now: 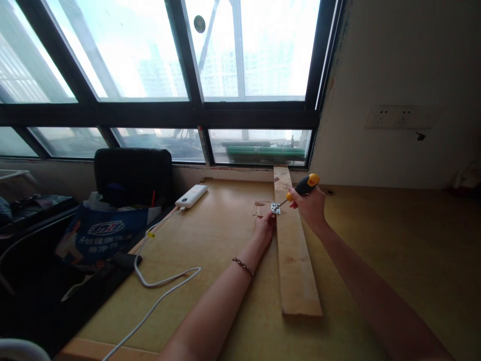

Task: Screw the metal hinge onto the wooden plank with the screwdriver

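A long wooden board [295, 260] lies on the table, its far end near the window wall. On the board's left edge sits a small metal hinge [275, 208]. My right hand [310, 203] is closed around a screwdriver [303, 186] with a black and yellow handle, tilted so that its tip meets the hinge. My left hand [266, 225] is at the hinge's near left side, fingers closed against its edge; the fingertips are partly hidden. Just left of the hinge, a brownish patch [261, 206] shows on the tabletop.
A white power bank [191, 196] with a white cable [169, 282] lies on the wooden table [225, 200]. A black chair [133, 173] and a blue bag [107, 233] stand at the left. Windows rise behind; wall sockets [402, 117] are at the right.
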